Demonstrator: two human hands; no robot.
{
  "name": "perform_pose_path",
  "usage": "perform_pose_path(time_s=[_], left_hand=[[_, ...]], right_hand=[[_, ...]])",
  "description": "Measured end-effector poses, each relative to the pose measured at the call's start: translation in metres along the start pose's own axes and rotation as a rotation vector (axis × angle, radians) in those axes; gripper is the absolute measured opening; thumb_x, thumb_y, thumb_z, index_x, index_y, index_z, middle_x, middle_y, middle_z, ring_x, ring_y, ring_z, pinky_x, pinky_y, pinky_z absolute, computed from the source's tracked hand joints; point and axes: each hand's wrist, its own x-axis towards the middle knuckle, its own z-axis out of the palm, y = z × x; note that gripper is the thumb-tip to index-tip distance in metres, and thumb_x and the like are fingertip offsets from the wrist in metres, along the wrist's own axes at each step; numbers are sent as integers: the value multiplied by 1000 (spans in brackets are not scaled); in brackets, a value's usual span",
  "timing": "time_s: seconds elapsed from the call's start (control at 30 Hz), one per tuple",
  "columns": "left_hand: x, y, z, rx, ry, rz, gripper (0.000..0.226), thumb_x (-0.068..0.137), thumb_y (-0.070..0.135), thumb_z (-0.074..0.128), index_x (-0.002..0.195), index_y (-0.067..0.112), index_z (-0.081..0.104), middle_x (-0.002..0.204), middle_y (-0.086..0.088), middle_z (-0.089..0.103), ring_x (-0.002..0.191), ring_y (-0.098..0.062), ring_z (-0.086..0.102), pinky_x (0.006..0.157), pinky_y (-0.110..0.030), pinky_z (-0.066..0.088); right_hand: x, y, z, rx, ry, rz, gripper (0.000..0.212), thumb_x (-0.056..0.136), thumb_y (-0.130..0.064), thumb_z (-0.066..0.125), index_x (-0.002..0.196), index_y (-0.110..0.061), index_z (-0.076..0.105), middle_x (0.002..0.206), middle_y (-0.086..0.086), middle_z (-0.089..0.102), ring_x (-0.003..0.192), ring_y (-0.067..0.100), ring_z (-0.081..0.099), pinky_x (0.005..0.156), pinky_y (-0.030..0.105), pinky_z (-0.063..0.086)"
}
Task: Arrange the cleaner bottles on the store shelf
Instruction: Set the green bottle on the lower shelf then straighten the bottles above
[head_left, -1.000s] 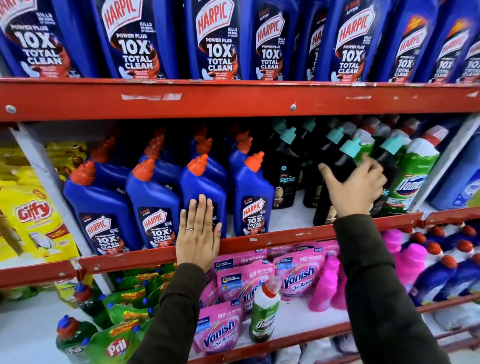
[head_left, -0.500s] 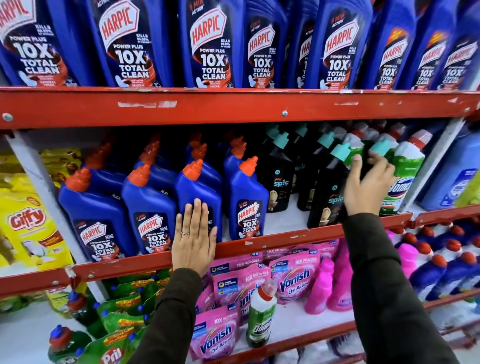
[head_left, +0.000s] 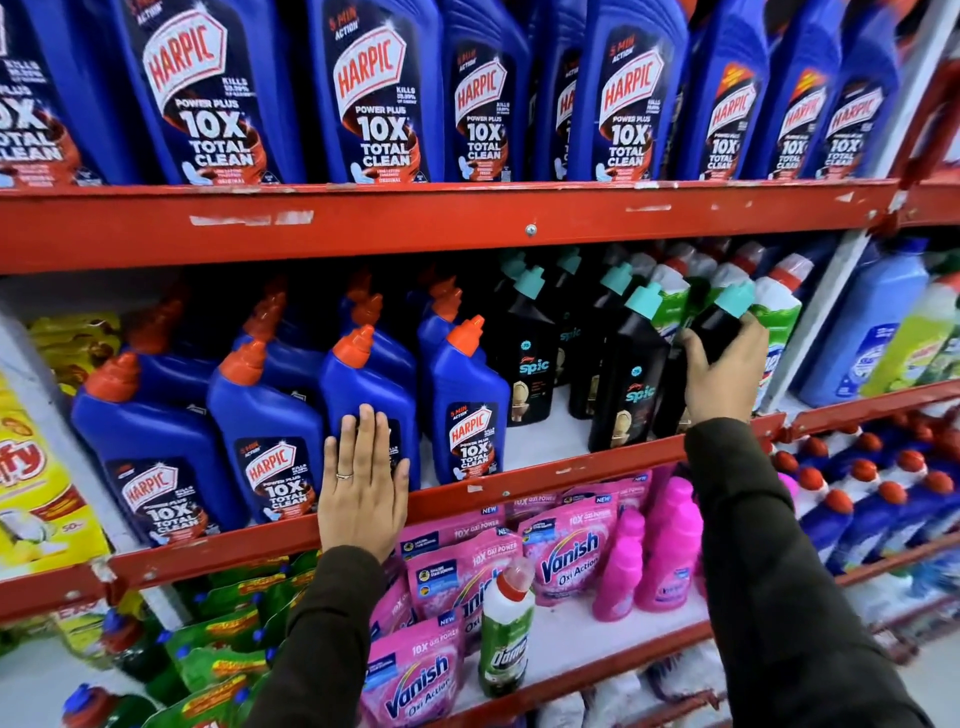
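On the middle red shelf (head_left: 571, 470) stand blue Harpic bottles (head_left: 470, 410) with orange caps, black Spic bottles (head_left: 527, 353) with teal caps and green-white Domex bottles (head_left: 776, 317). My right hand (head_left: 724, 371) is shut on a black teal-capped bottle (head_left: 719, 322) at the right end of the black group, tilted to the right. My left hand (head_left: 363, 483) lies flat, fingers together, against the front of one blue Harpic bottle (head_left: 363, 379) and the shelf lip.
Large Harpic bottles (head_left: 379, 98) fill the shelf above. Below are pink Vanish pouches (head_left: 569, 556), pink bottles (head_left: 670, 545) and a lone green Domex bottle (head_left: 506, 631). Yellow packs (head_left: 31, 483) sit left, light-blue bottles (head_left: 872, 332) right of the upright.
My right hand has shifted up and closed round the black bottle's upper body, tilting it. The view has moved closer and slightly upward. My left hand stays flat on the Harpic bottle.
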Motion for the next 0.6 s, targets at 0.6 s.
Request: perform_pose_path(time_s=[0.6], left_hand=[[0, 1, -1, -2, 2, -9, 63, 111, 36, 17, 163, 8, -5, 171, -6, -12, 159, -21, -9, 130, -39, -3]], right_hand=[[-73, -124, -16, 73, -82, -84, 65, 70, -56, 87, 116, -14, 68, 113, 5, 75, 108, 24, 70, 93, 39, 56]])
